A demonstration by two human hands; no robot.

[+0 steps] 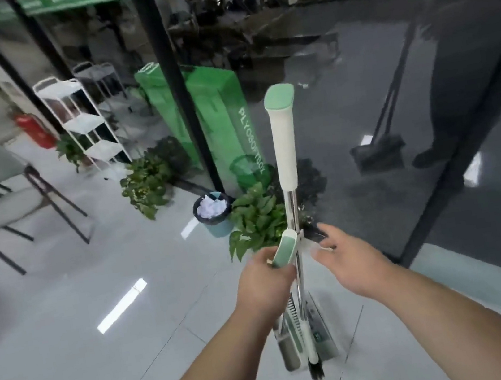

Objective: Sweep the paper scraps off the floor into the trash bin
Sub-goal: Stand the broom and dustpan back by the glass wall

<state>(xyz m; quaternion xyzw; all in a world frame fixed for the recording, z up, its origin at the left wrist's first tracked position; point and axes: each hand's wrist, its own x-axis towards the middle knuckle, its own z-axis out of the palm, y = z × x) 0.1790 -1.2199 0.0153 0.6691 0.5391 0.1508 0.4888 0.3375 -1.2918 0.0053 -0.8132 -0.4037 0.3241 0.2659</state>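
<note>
**A:** Where does the broom (286, 165) stand from the hands?

**B:** Between them. Its pole is nearly upright, with the bristles down below the hands and the green grip high above them. The left hand (266, 280) curls its fingers round the short green handle of the dustpan (293, 346), which lies against the pole. The right hand (347, 260) is loose and holds nothing, just to the right of the pole.

**A:** Which hand should take the broom?

**B:** I judge the right one, because it is free and beside the pole.

**A:** And the trash bin (217, 225)?

**B:** It is ahead and to the left of the left hand, well apart, with crumpled paper (211, 208) inside. I see no scraps on the floor (73, 362).
</note>
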